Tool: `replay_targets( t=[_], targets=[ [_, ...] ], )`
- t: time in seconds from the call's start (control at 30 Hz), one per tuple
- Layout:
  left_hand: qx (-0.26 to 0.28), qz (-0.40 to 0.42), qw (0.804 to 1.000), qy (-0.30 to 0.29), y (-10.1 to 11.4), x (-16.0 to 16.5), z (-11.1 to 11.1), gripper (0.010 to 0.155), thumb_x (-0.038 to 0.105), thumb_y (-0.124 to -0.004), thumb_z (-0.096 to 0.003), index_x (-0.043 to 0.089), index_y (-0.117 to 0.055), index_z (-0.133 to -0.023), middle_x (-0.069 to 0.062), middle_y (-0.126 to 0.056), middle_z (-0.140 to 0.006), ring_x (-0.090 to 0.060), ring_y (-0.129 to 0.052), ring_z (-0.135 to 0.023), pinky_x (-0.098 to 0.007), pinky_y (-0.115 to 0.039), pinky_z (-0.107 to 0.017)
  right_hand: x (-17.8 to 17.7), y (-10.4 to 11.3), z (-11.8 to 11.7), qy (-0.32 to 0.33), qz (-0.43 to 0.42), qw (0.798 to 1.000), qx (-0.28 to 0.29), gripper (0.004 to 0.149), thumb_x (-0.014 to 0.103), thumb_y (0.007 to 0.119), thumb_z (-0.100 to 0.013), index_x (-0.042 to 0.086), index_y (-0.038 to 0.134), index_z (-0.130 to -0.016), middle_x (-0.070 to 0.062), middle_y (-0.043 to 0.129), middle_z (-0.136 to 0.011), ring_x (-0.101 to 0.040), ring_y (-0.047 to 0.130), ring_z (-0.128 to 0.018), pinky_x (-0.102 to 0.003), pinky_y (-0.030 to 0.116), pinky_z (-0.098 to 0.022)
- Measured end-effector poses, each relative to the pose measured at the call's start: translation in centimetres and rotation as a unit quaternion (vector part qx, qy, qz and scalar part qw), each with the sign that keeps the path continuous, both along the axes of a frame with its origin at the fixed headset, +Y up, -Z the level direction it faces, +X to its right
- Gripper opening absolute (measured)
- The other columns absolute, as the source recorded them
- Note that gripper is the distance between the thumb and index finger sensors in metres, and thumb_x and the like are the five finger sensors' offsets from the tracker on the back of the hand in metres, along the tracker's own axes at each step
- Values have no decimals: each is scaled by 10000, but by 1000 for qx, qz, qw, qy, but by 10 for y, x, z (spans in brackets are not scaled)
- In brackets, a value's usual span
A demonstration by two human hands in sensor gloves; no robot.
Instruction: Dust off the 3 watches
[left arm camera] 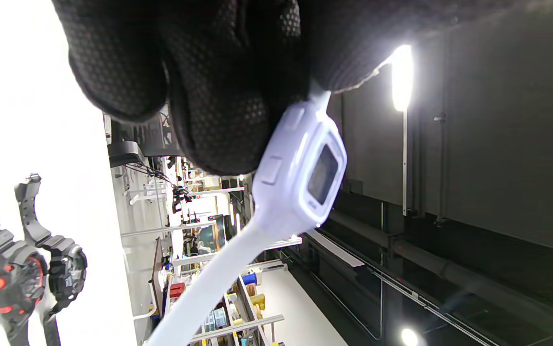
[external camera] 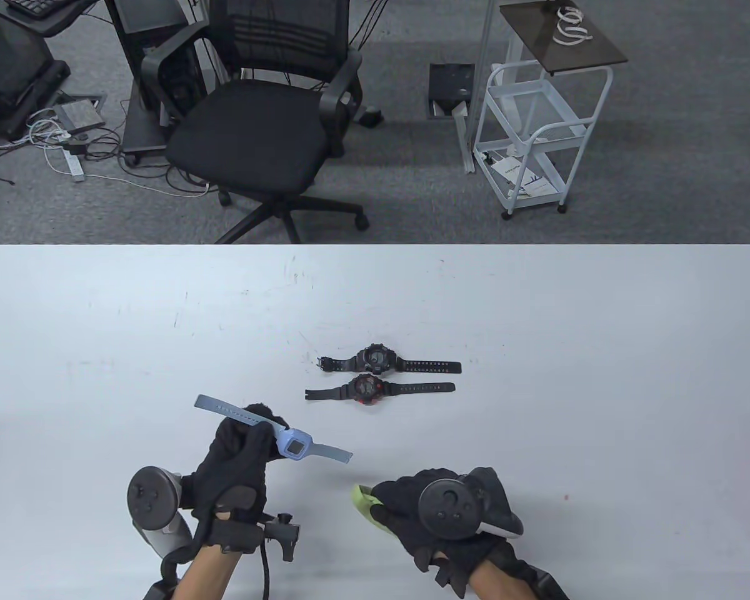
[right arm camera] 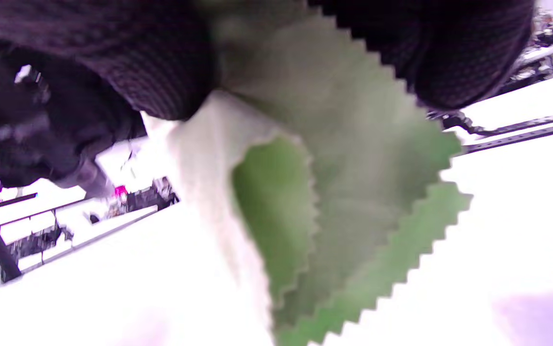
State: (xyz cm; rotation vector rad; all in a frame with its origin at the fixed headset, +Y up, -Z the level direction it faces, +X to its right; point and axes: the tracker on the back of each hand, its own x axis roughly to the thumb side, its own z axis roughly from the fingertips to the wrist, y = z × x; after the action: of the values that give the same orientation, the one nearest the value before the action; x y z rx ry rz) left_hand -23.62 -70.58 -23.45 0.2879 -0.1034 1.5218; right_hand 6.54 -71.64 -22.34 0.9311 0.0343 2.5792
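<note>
My left hand (external camera: pixel 240 447) holds a light blue watch (external camera: pixel 294 445) above the table, fingers curled round its strap; the left wrist view shows its square face (left arm camera: pixel 305 178) just below my gloved fingers (left arm camera: pixel 218 96). My right hand (external camera: pixel 406 506) grips a green cloth (external camera: pixel 365 500) near the table's front, a little right of the blue watch; the right wrist view shows the cloth (right arm camera: pixel 343 192) with zigzag edges hanging folded from my fingers (right arm camera: pixel 454 53). A black watch (external camera: pixel 375 359) and a black-and-red watch (external camera: pixel 365 389) lie flat side by side at mid-table.
The white table (external camera: pixel 600 375) runs across the whole view. Beyond its far edge stand a black office chair (external camera: pixel 262 119) and a white wire cart (external camera: pixel 537 125) on grey carpet.
</note>
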Motion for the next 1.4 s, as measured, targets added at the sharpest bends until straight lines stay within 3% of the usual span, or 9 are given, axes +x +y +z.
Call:
replay_targets(
  t=[0.27,0.63,0.73,0.9,1.1,1.27,1.4],
  targets=[
    [-13,3,1000,8,-3,-3,-2,458,351,-807,-526,121,-787,-922,-72,-992,-779,-275,-1097,-513,-559,-860,-518,-43,-26,12,57,172,983,33,498,458,817,-478,128,968,-818,-79,1047,-637,-314,1026,-597,-617,754,-521],
    [-22,3,1000,7,-4,-2,-3,460,351,-810,-527,118,-787,-923,-77,-991,-783,-281,-1099,-512,-563,-860,-515,-59,-37,22,89,252,961,75,511,484,809,-479,145,928,-842,-73,1030,-661,-311,1015,-612,-614,751,-528],
    [-23,4,1000,8,-4,-3,-3,461,354,-812,-527,121,-788,-924,-80,-991,-785,-285,-1099,-517,-564,-859,-517,-56,-35,20,78,262,959,71,623,571,804,-461,152,873,-916,-72,1002,-723,-312,995,-652,-611,749,-537],
    [-27,8,1000,12,-4,-5,-4,462,366,-815,-534,123,-788,-926,-78,-991,-790,-291,-1100,-532,-568,-857,-522,-34,-17,11,32,198,979,30,820,708,747,-439,163,737,-1051,-113,886,-913,-377,895,-805,-646,707,-574],
    [-30,11,999,18,-5,-7,-5,464,380,-820,-540,123,-791,-925,-79,-993,-790,-289,-1108,-532,-558,-866,-518,16,11,-7,-71,26,997,9,793,659,738,-467,160,689,-1081,-150,836,-965,-414,857,-835,-671,676,-583],
    [-39,8,999,18,-5,-4,-4,465,379,-822,-537,120,-793,-922,-82,-997,-786,-284,-1118,-523,-548,-877,-512,65,12,-26,-166,-110,979,-36,752,608,740,-492,144,682,-1081,-162,828,-966,-421,854,-830,-676,666,-581],
    [-74,5,997,14,-11,14,-7,465,385,-813,-543,128,-784,-929,-73,-992,-799,-272,-1120,-534,-534,-881,-519,98,3,-39,-230,-211,948,-67,735,566,744,-509,125,657,-1091,-189,800,-979,-445,837,-831,-689,648,-580]
  ],
)
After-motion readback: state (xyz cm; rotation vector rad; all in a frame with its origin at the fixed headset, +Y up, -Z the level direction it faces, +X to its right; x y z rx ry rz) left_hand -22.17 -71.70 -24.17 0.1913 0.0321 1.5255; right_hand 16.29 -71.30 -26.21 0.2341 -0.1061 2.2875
